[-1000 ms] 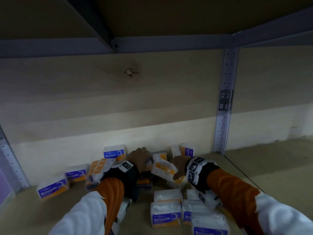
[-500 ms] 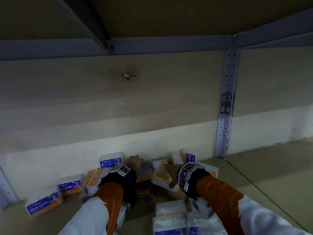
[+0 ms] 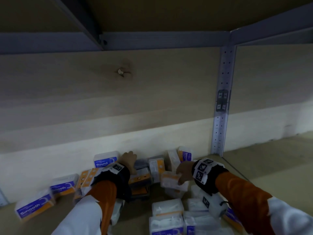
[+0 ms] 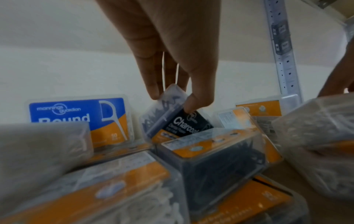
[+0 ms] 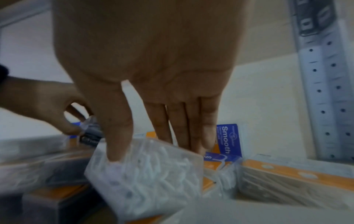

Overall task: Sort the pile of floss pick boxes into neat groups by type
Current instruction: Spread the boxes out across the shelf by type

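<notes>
— Hands first: where is each one?
— Both reach to the far part of the shelf (image 3: 264, 168), into the pile against the back wall (image 3: 118, 102). The left hand (image 4: 168, 50) points fingers-down and pinches the top corner of a tilted Charcoal box (image 4: 180, 121), thumb on the label face, fingers behind it.
— And the right hand (image 5: 151, 78)?
— Palm toward its wrist camera, fingers straight down. Its thumb presses the near face of a clear box of white picks (image 5: 147, 172), the other fingers go behind the far edge, so the box is held between them, tipped on one corner.
— What lies around them?
— A Round box (image 4: 80, 119) stands upright against the wall, just left of the Charcoal one. A Smooth box (image 5: 229, 139) stands on end at the wall, beyond the right fingers. Left of the left arm, two more Smooth boxes (image 3: 33, 206) lie well apart from the pile. Near the person, under the right wrist, several white-pick boxes (image 3: 166, 223) sit side by side.
— Sleeves?
— Orange and white, with a dark marker band (image 3: 203, 173) on each wrist.
</notes>
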Demonstrator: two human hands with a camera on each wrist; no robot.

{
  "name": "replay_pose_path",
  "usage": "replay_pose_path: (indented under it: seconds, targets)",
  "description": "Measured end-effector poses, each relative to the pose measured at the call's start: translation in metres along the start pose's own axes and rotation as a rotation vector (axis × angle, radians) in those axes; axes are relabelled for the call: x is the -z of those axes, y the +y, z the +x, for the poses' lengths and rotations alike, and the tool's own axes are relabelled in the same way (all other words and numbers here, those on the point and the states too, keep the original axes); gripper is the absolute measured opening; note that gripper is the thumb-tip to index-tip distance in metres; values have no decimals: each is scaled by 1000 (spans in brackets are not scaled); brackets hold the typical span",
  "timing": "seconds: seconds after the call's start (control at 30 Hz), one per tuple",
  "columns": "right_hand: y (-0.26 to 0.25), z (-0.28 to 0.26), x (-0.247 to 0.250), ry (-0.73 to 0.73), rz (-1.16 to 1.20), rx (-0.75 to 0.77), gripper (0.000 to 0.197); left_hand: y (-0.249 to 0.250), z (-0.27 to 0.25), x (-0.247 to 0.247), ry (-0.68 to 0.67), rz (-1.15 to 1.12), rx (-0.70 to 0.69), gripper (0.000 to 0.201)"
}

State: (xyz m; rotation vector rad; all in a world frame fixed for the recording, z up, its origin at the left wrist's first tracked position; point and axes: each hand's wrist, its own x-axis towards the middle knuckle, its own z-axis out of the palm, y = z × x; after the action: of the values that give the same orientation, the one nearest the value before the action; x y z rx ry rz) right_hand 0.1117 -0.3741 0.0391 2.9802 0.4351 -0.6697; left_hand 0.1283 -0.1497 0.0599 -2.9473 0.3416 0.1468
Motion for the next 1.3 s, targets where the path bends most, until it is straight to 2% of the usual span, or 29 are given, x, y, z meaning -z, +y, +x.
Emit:
replay_pose_path:
  seconds: [0.07, 0.2, 0.33, 0.5, 0.67, 0.77, 0.93, 1.3]
  targets:
    - [4, 0, 2, -26, 90, -27, 47, -6, -2, 1, 17, -41, 15, 57]
    - [11, -5, 8, -4, 177, -71, 43, -17, -8, 5, 45, -110, 51, 57]
    - [14, -8, 15, 69, 116, -66, 40, -27, -16, 12, 55, -133, 82, 51]
    - [10, -10, 15, 243, 91, -67, 39, -34, -31, 16, 76, -158, 97, 59]
    - [5, -17, 13, 159, 34, -50, 60, -33, -56, 19, 94, -217, 112, 62]
    - [2, -24, 12, 150, 2, -70, 62, -30, -77, 21, 114, -240, 104, 54]
    - [0, -36, 12, 189, -3, -72, 56, -17, -109, 21, 109, -260, 70, 25]
    - [4, -78, 14, 370, -23, -73, 52, 24, -152, -7, 88, -215, 80, 20]
